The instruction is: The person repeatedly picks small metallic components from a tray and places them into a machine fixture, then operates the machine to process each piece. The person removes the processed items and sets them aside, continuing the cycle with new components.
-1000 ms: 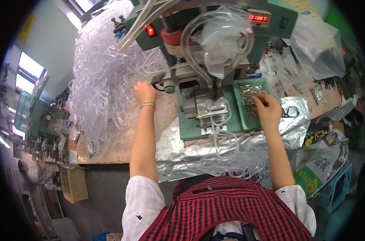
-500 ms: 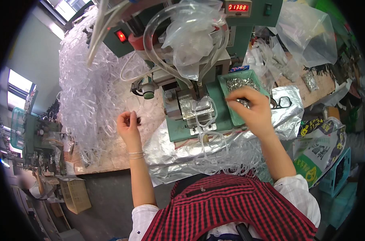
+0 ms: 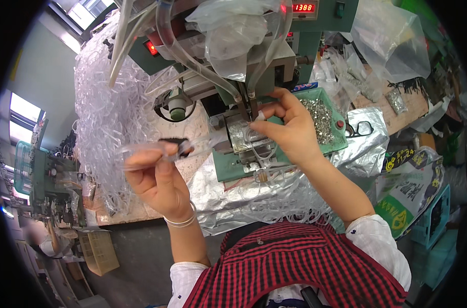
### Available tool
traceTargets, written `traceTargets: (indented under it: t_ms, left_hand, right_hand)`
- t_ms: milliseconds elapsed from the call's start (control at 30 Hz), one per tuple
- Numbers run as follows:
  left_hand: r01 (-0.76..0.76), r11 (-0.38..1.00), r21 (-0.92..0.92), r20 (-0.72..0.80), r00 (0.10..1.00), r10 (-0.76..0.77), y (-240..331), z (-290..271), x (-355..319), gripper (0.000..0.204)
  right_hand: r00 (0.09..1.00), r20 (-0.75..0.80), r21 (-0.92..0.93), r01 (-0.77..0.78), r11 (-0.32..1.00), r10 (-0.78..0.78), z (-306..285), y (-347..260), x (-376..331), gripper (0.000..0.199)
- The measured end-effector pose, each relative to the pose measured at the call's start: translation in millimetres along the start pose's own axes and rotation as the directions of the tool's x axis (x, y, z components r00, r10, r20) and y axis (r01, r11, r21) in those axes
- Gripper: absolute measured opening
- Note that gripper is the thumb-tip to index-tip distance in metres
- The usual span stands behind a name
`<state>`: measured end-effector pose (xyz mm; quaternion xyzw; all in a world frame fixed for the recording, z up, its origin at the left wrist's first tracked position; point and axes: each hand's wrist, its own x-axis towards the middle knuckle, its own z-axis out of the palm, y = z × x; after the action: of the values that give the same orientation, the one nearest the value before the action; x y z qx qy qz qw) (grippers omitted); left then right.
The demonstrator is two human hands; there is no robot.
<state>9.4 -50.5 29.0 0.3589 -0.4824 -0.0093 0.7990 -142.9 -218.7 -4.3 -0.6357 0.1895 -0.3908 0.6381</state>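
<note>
In my left hand (image 3: pixel 159 182) is a clear plastic eyeglass frame (image 3: pixel 207 141), pinched between thumb and fingers and blurred by motion. A small dark piece (image 3: pixel 181 146) shows beside those fingertips; whether I hold it cannot be told. My right hand (image 3: pixel 294 131) is at the bench machine, thumb and forefinger closed together just under its narrow tip (image 3: pixel 249 105). What that pinch holds is too small to make out. Below the tip is a metal fixture block (image 3: pixel 238 134), with another clear eyeglass frame (image 3: pixel 262 150) lying against it.
A green tray (image 3: pixel 342 139) of small metal parts (image 3: pixel 318 120) sits right of the machine. Beyond it a black eyeglass frame (image 3: pixel 363 128) lies on silver foil (image 3: pixel 369 150). Clear frames heap up at left (image 3: pixel 107 108). Clear hoses and a plastic bag (image 3: pixel 231 43) hang ahead.
My right hand has moved left from the tray of metal parts to the machine's tip. My left hand has come nearer with a clear eyeglass frame now visible in it.
</note>
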Motion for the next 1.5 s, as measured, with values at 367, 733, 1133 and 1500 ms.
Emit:
traceTargets:
  t_ms: [367,733,1133,1500]
  left_hand:
    - [-0.278,0.897,0.343,0.460,0.883,0.098,-11,20,-14,0.025]
    - [-0.650,0.695,0.308,0.765,0.603,0.225,-34,28,-32,0.023]
    - [0.226,0.152,0.962,0.166,-0.044,-0.985,29,-100,-158,0.060]
    - [0.400,0.834,0.380,0.820,0.272,-0.504,-121,134,-283,0.082]
  right_hand:
    - [0.965,0.041,-0.662,0.221,0.716,-0.259,-53,6,-18,0.025]
    - [0.895,0.014,-0.921,0.185,0.342,-0.447,-94,67,-13,0.013]
    - [0.915,-0.038,-0.914,0.131,0.385,-0.402,-134,48,-27,0.014]
    - [0.995,-0.040,-0.740,0.028,0.672,-0.086,-88,27,-2,0.016]
